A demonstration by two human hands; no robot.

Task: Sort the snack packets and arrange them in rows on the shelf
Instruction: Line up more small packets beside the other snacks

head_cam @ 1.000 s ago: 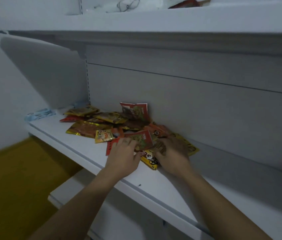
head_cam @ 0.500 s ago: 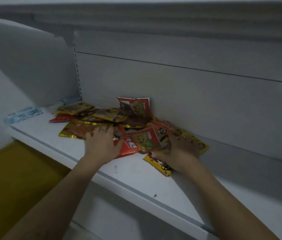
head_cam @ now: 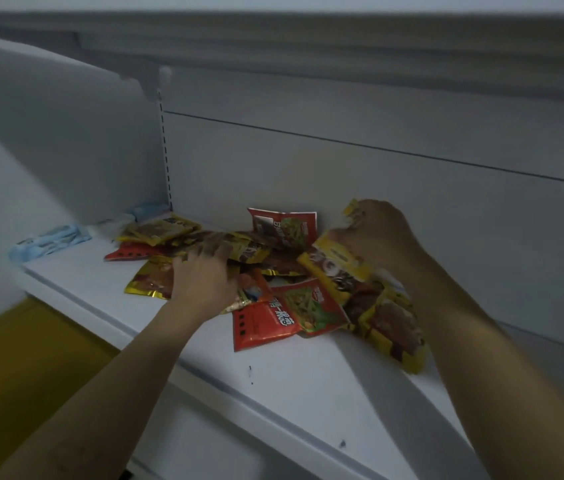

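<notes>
- Red, yellow and gold snack packets (head_cam: 273, 271) are lying in one unsorted heap on the white shelf (head_cam: 308, 386), against its back panel (head_cam: 412, 209).
- Left hand (head_cam: 204, 275) is resting flat, fingers spread wide, on the heap's left side, over a gold packet (head_cam: 150, 280).
- Right hand (head_cam: 377, 233) is sitting at the heap's right rear, fingers curled on yellow packets (head_cam: 339, 261); can't tell how firm the grip is.
- Front red packet (head_cam: 263, 320) is lying between both hands, long axis slanting toward the back panel; left hand looks nearer.

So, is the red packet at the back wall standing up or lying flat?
Standing up. The red packet leans against the back panel, its printed face showing, while the other packets lie flat.
</notes>
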